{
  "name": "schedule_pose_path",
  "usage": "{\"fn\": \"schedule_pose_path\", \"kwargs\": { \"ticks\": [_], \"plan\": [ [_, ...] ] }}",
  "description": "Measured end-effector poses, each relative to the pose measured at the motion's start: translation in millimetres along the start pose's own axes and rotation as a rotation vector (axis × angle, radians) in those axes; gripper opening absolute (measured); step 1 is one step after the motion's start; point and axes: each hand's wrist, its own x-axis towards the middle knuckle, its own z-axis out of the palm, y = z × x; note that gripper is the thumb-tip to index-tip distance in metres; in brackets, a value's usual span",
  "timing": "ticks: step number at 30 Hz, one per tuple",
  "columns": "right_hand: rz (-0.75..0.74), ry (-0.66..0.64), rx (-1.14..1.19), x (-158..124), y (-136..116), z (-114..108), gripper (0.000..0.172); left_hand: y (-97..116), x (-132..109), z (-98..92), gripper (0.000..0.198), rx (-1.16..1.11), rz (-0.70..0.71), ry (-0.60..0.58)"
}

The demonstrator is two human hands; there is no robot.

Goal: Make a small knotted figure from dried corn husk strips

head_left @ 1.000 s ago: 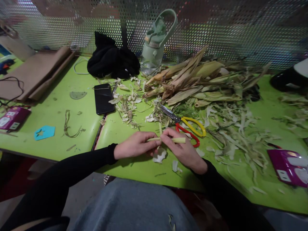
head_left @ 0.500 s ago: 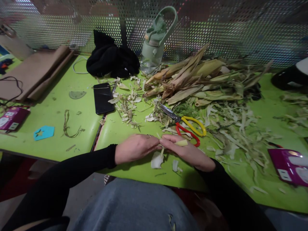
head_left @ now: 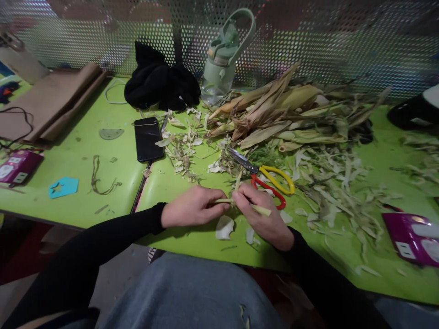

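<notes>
Pinching a pale husk strip (head_left: 240, 204) at both ends: left hand (head_left: 192, 208) and right hand (head_left: 264, 214), fingers pressed on it, just above the green surface (head_left: 78, 160). Husk scrap (head_left: 224, 227) at 6 o'clock below. Scissors (head_left: 269, 179) at 1 o'clock, phone (head_left: 147, 139) at 11, husk pile (head_left: 274, 112) beyond.

Husk strip (head_left: 255, 209) middle hidden under right hand (head_left: 264, 217) fingers. Purple packet (head_left: 413, 237) cut by right edge; print unreadable. Scissors (head_left: 264, 176) blades partly buried in scraps. Beyond mesh screen (head_left: 343, 41) all blurred.
</notes>
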Motion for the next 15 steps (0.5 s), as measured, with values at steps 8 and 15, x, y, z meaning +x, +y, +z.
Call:
{"fn": "schedule_pose_path", "kwargs": {
  "ticks": [8, 15],
  "plan": [
    [-0.005, 0.023, -0.015, -0.2, 1.2, 4.0, 0.031, 0.5, 2.9, -1.5, 0.034, -0.591, -0.179, -0.215],
    [0.112, -0.152, 0.098, 3.6, 3.3, -1.7, 0.041, 3.2, 1.1, -5.5, 0.029, -0.492, -0.184, -0.279]
  ]
}}
